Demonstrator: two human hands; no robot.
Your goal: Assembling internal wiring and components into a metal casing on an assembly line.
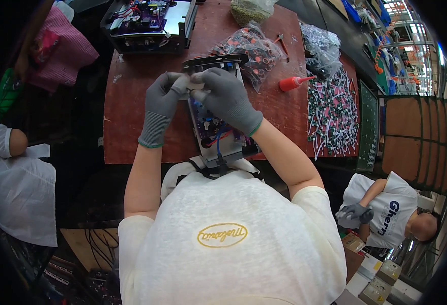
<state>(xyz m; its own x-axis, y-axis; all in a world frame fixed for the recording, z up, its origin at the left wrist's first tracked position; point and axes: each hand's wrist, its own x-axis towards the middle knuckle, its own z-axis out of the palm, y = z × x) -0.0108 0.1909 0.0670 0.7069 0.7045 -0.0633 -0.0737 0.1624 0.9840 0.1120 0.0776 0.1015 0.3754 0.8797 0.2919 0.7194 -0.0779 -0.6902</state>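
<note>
Both my hands wear grey gloves with pale fingertips and meet over an open electronic unit (206, 124). It has a metal chassis, a circuit board, a black front panel (213, 61) at its far end and a cable at its near end. My left hand (161, 104) is closed, its thumb and fingers pinched together. Opposite it, my right hand (226, 99) is pinched too, its fingertips almost touching those of the left. Whatever sits between the fingertips is too small and covered to name.
A second open unit (149, 28) stands at the table's far left. Farther right lie a bag of orange-and-black rings (254, 53), pliers (283, 44), a red squeeze bottle (292, 83) and a pile of white-wired parts (331, 114). Co-workers are at both sides.
</note>
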